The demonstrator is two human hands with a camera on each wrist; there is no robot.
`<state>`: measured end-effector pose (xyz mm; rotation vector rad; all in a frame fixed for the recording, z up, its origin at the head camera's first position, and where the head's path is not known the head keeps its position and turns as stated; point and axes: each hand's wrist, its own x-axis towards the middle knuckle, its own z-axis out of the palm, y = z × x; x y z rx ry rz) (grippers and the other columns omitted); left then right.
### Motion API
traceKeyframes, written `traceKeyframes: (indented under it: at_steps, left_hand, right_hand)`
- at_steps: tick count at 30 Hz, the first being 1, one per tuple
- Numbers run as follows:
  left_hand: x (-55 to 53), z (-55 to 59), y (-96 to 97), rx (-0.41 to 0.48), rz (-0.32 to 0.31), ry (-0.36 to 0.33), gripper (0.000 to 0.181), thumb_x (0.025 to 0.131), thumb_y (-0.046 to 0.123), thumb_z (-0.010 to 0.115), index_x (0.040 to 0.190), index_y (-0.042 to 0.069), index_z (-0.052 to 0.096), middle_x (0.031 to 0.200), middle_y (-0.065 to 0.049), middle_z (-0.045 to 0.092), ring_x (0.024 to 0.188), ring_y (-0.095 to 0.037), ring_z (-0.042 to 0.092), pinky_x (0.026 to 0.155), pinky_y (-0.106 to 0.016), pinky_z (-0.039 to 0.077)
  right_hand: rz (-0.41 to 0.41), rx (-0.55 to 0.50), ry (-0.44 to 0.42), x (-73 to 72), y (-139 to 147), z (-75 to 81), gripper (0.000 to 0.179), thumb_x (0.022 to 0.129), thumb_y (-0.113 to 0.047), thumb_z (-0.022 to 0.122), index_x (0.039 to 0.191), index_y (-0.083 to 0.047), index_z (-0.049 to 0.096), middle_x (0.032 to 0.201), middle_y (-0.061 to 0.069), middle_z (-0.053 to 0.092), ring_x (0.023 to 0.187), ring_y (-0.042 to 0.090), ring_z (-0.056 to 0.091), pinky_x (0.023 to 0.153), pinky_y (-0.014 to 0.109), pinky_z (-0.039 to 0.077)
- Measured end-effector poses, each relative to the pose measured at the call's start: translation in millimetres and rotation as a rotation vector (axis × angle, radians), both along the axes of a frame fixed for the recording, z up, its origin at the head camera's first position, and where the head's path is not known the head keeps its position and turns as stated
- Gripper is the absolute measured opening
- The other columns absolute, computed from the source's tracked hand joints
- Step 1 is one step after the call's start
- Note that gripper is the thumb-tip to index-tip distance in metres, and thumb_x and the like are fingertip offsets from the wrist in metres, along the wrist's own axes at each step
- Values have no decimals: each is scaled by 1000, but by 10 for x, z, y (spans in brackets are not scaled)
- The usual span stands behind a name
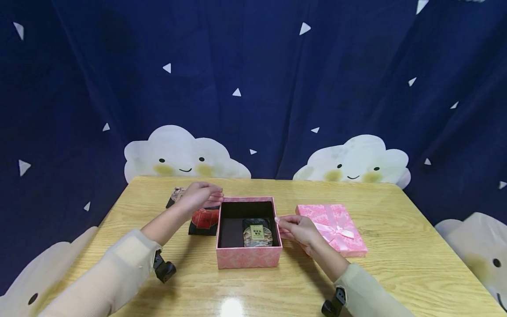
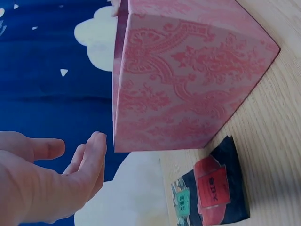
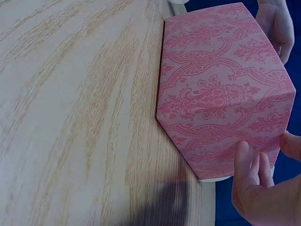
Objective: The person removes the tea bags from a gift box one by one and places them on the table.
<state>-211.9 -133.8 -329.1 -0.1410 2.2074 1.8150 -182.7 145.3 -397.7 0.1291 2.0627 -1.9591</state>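
An uncovered pink patterned gift box (image 1: 249, 257) with a dark inside stands in the middle of the wooden table. A dark packet with a yellow-green label (image 1: 257, 233) lies in its right half. My right hand (image 1: 297, 228) pinches the box's right wall, thumb at the rim and fingers against the outside, as the right wrist view shows. By the far left corner of the box, my left hand (image 2: 61, 181) is held in the air, fingers extended and thumb apart, holding nothing. Below it a black packet with a red label (image 2: 214, 186) lies beside the box.
Another packet (image 1: 177, 193) lies farther back on the left, partly hidden by my left hand; its green label (image 2: 183, 202) shows in the left wrist view. The pink lid (image 1: 352, 240) with a ribbon bow rests right of the box. A dark blue curtain (image 1: 253, 88) hangs behind the table.
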Motion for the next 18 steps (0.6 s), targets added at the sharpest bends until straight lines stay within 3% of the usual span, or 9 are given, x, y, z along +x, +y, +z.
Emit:
traceKeyframes:
  at_steps: [4, 5, 7, 9, 11, 14, 15, 18]
  left_hand:
    - [-9, 18, 77, 22, -25, -30, 39, 100, 13, 47, 129, -12, 48, 115, -20, 63, 87, -12, 67, 91, -29, 56]
    - [-10, 22, 97, 23, -32, -37, 38, 100, 13, 47, 129, -12, 48, 117, -21, 62, 87, -12, 66, 91, -29, 56]
    - [-11, 34, 136, 14, -45, -42, 37, 100, 13, 47, 128, -11, 49, 119, -23, 61, 89, -14, 67, 91, -30, 56]
    - [-10, 48, 175, 9, -61, -45, 38, 100, 12, 47, 129, -11, 48, 121, -24, 60, 93, -18, 67, 92, -31, 56]
    - [-10, 61, 218, 11, -74, -54, 39, 100, 12, 47, 130, -11, 47, 123, -26, 60, 95, -21, 68, 93, -32, 56]
    - [-6, 73, 288, 6, -104, -74, 40, 100, 12, 46, 131, -12, 46, 127, -29, 58, 101, -26, 67, 95, -34, 55]
    - [-3, 76, 311, -1, -121, -78, 40, 100, 13, 46, 131, -12, 46, 128, -29, 57, 103, -27, 67, 95, -35, 55]
    - [7, 75, 384, -17, -163, -110, 41, 101, 14, 45, 133, -11, 45, 130, -29, 56, 112, -33, 63, 98, -36, 53]
  right_hand:
    - [2, -4, -1, 13, -5, 22, 37, 93, -11, 61, 117, 17, 55, 79, 1, 70, 72, 10, 68, 73, 24, 59]
    - [3, -3, 0, 18, -5, 24, 37, 94, -11, 61, 117, 17, 55, 90, 2, 70, 72, 9, 68, 74, 24, 60]
    - [-4, 10, 0, 21, -10, 26, 37, 94, -11, 61, 117, 16, 56, 102, 19, 69, 72, 9, 68, 74, 25, 60]
    - [1, 16, -2, 23, -11, 27, 37, 94, -11, 60, 118, 17, 55, 133, 25, 53, 73, 8, 68, 76, 25, 60]
    - [8, 17, -1, 26, -11, 27, 37, 95, -10, 59, 119, 18, 54, 153, 26, 26, 74, 8, 68, 77, 25, 59]
    - [15, 18, -2, 24, -10, 26, 38, 95, -10, 58, 120, 18, 53, 152, 24, 28, 74, 7, 68, 77, 25, 59]
    - [13, 21, -1, 23, -10, 24, 39, 95, -11, 59, 120, 18, 54, 146, 24, 40, 74, 8, 68, 77, 26, 59]
    - [8, 27, 1, 17, -8, 16, 39, 94, -12, 60, 120, 17, 54, 104, 18, 69, 74, 8, 68, 77, 26, 60]
